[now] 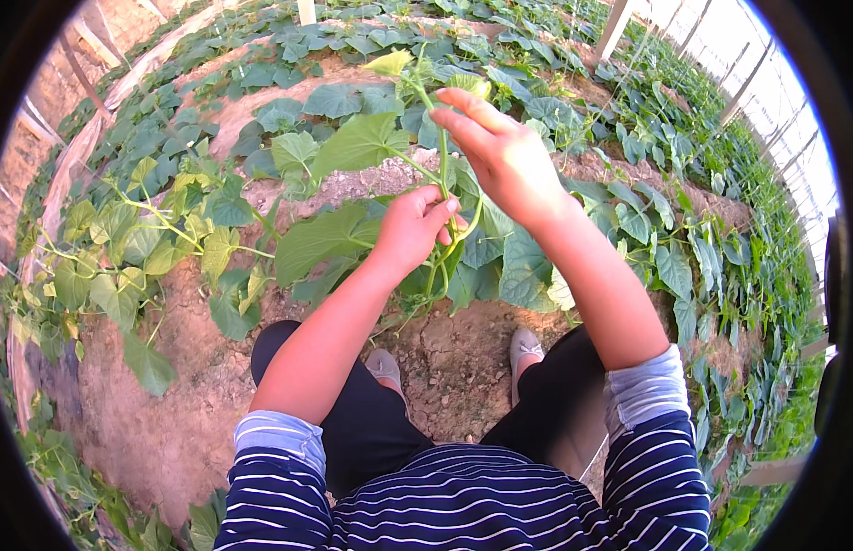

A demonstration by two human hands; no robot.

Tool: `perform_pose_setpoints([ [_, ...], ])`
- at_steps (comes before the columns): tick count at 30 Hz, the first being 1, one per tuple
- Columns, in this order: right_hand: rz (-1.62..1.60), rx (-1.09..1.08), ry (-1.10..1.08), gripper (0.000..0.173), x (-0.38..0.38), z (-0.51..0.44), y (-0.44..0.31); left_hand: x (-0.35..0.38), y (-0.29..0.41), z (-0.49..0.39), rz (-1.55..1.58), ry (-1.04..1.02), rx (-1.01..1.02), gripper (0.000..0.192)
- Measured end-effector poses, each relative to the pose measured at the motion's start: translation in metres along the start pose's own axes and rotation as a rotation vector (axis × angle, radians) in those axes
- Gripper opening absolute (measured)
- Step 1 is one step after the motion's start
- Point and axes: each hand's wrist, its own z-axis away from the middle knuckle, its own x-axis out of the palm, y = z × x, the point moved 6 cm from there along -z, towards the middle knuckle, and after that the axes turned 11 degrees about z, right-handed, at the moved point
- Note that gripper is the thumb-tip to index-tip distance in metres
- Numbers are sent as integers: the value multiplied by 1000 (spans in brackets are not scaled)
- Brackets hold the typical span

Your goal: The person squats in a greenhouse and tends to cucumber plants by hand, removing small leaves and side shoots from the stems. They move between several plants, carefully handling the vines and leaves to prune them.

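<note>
A green vine stem [444, 155], which looks like cucumber, rises in front of me with a yellow-green growing tip [390, 63] and broad leaves. My left hand [416, 227] pinches this stem low down between thumb and fingers, just under a leaf stalk. Higher up, my right hand [505, 155] has its fingers stretched out at the upper stem. Its thumb is hidden, so whether it grips the stem cannot be made out. A large leaf [361, 144] spreads left of the stem, and a pale bent stem [473, 224] curves below my right hand.
Leafy vines [133, 241] sprawl over the soil at left, and more rows [674, 241] run along the right. Dry cracked soil [440, 351] lies between my shoes. White posts [614, 31] stand at the back, with translucent sheeting [764, 96] at the right.
</note>
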Motion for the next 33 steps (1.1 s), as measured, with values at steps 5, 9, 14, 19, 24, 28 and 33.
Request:
perform_pose_setpoints([
  [5,244,-83,-226,23,14,5,29,1,10,7,-40,29,-1,16],
  [9,155,28,-182,14,13,-1,56,-3,20,5,-97,56,17,15],
  [14,53,181,-89,9,27,-9,67,-11,37,-1,-111,34,44,15],
  [19,-238,743,-128,18,36,-1,124,-18,18,8,-112,-28,-80,15],
  [24,-459,728,-188,12,50,8,150,-30,18,13,-36,-2,-90,15],
  [28,303,497,-374,20,65,6,174,-25,24,19,-15,1,-81,16],
  [33,-147,452,-162,51,107,-104,157,-11,16,16,2,-67,-164,18],
])
